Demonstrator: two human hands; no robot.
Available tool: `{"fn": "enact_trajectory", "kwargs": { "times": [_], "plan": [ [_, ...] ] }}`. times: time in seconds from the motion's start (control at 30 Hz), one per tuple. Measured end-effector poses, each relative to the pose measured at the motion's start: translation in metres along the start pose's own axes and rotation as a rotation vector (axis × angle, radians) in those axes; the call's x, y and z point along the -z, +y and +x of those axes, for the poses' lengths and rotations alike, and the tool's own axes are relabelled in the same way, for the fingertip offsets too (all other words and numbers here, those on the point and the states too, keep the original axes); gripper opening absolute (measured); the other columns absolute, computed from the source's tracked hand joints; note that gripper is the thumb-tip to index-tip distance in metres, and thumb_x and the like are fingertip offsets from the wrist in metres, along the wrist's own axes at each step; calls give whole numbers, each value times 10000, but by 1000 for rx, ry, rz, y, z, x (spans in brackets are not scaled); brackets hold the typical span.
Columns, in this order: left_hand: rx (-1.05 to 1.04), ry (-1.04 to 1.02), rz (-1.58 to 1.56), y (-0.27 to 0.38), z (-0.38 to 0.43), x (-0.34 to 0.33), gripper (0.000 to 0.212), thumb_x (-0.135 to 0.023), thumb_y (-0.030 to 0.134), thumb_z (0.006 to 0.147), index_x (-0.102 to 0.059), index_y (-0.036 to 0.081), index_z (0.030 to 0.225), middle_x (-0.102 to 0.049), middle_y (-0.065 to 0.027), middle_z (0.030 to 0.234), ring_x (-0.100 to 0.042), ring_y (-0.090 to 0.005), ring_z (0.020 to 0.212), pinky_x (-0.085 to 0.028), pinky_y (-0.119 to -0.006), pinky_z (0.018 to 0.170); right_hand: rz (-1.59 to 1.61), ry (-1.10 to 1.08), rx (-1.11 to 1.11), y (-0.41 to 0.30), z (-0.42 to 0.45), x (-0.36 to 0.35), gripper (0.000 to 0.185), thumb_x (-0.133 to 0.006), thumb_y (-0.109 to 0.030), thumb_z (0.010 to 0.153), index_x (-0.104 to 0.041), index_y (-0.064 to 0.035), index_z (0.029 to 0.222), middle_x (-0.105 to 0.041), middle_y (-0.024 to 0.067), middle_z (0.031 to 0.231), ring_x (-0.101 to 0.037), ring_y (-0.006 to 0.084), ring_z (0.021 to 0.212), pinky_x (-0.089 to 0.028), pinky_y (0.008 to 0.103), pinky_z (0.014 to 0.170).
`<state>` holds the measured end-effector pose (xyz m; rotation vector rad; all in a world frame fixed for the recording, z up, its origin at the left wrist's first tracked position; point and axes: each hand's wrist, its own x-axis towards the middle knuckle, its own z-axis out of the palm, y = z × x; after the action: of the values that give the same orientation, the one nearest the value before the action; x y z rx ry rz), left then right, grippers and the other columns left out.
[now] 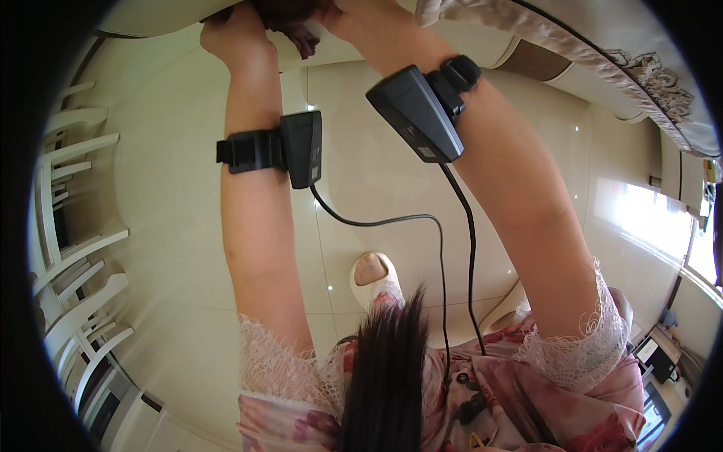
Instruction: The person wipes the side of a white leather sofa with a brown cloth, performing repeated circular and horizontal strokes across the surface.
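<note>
Both my arms stretch forward to the top edge of the view. Part of my left hand shows there, its fingers mostly cut off or hidden. My right hand is also largely out of frame, with only the part by the wrist visible. Between the two hands lies a dark brown-purple item, too shadowed to name; whether either hand grips it is unclear. A black device is strapped to my left forearm, and another black device to my right. From each, a black cable runs back towards my floral clothing.
Cream upholstered furniture with an embroidered cover borders the upper right. White chairs line the left side. On the tiled floor, a foot in a white slipper stands below my arms. Dark hair hangs into the lower middle.
</note>
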<state>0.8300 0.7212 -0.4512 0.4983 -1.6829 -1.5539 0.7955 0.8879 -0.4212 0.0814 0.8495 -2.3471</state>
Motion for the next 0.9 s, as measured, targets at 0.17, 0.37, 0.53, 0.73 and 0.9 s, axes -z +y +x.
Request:
{"fn": "enact_trajectory", "kwargs": {
  "times": [0.17, 0.37, 0.53, 0.73, 0.9],
  "plan": [
    [-295, 108, 281, 57, -50, -37, 351, -764, 215, 798, -677, -87, 954, -709, -133, 928, -655, -182, 830, -511, -307, 770, -288, 113, -79, -11, -9, 15, 348, -575, -219, 941, -544, 44, 1168, -631, 179, 1088, -643, 292, 958, -548, 356, 724],
    [-342, 199, 455, 26, -77, -21, 377, -784, 279, 768, -694, -78, 852, -709, -151, 770, -673, -213, 673, -520, -311, 656, -286, 338, -22, 20, -29, 18, 266, -756, -141, 771, -574, 1, 904, -591, 91, 772, -606, 201, 652, -489, 357, 492],
    [-152, 162, 502, -1, -111, -8, 236, -758, 194, 768, -677, -23, 815, -699, -108, 763, -666, -235, 691, -510, -323, 680, -207, 425, -95, 44, -42, 43, 244, -753, -118, 771, -588, 21, 884, -606, 94, 805, -602, 197, 659, -478, 342, 490],
    [-211, 215, 372, 4, -93, -18, 241, -766, 189, 744, -680, -37, 755, -698, -120, 745, -660, -231, 667, -513, -336, 665, -207, 320, -63, 34, -28, 47, 228, -736, -104, 793, -600, 37, 909, -626, 110, 845, -630, 207, 702, -514, 329, 531],
    [-301, 237, 360, 34, -46, -32, 331, -787, 227, 752, -695, -81, 827, -716, -133, 786, -667, -185, 698, -521, -309, 690, -234, 305, 124, 7, -12, 5, 244, -752, -123, 796, -601, 16, 928, -624, 108, 853, -642, 224, 746, -547, 336, 615]
  ]
}}
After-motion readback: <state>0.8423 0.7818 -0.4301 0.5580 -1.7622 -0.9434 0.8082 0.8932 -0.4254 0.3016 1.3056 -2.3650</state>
